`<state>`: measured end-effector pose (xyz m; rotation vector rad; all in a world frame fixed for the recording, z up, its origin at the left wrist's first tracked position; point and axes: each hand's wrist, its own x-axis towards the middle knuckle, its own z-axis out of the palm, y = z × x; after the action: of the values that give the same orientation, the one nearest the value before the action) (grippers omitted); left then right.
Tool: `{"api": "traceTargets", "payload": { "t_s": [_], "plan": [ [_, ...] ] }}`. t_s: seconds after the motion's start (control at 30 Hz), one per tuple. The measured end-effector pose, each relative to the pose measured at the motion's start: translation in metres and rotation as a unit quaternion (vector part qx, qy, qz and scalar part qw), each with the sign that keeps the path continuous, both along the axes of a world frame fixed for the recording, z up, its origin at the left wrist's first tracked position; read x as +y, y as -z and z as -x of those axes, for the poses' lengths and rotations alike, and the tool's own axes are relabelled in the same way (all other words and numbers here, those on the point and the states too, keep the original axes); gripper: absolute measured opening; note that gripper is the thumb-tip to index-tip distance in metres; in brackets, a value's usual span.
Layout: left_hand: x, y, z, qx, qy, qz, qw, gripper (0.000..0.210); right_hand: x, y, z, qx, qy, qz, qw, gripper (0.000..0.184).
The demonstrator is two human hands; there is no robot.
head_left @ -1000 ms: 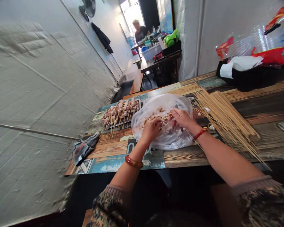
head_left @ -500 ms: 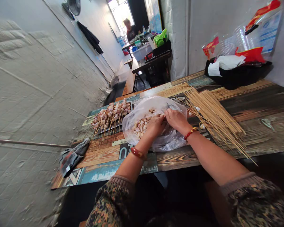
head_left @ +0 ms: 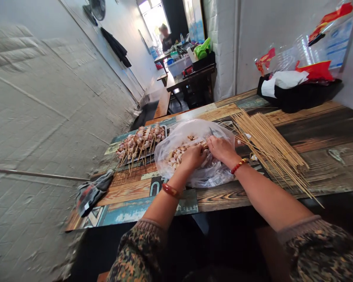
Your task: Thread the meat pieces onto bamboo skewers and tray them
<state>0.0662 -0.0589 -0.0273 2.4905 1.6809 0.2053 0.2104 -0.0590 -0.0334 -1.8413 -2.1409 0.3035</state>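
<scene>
Over an open clear plastic bag (head_left: 164,147) of garlic cloves (head_left: 174,157), my two hands meet with their fingertips close together. My left hand (head_left: 194,157) is closed, and a pale garlic clove shows at its fingertips. My right hand (head_left: 222,149) is pinched just beside it; what lies between its fingers is hidden. A thin grey shape shows just above the right fingers, too small to name. To the right lies a spread pile of bamboo skewers (head_left: 275,143). Left of the bag, a metal tray (head_left: 165,131) bears stacked skewers threaded with garlic (head_left: 142,139).
A grey cloth (head_left: 94,192) hangs at the table's left corner by the brick wall. At the back right stands a black container (head_left: 300,96) with plastic wrappers and white paper. Garlic bits (head_left: 253,157) lie near the skewers. Farther off, a person (head_left: 165,39) is by cluttered tables.
The view has shifted slightly. My right fingers have drawn a little apart from the left ones, and a clove now shows between them. The bag and skewers stay in place.
</scene>
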Motion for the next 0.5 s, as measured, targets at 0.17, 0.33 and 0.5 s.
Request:
{"api": "traceTargets", "payload": {
  "t_s": [0.17, 0.33, 0.5],
  "plan": [
    [-0.002, -0.004, -0.017, 0.057, 0.003, -0.003, 0.998, 0.026, -0.001, 0.001, 0.000, 0.001, 0.002, 0.000, 1.000, 0.045],
    [0.006, 0.000, -0.011, -0.085, -0.016, 0.037, 0.996, 0.018, -0.002, 0.001, 0.001, 0.011, -0.003, -0.002, 1.000, 0.045],
    [0.009, 0.002, 0.020, -0.334, -0.078, 0.141, 0.929, 0.014, -0.002, -0.001, 0.001, 0.019, -0.002, 0.000, 1.000, 0.044]
  ]
}}
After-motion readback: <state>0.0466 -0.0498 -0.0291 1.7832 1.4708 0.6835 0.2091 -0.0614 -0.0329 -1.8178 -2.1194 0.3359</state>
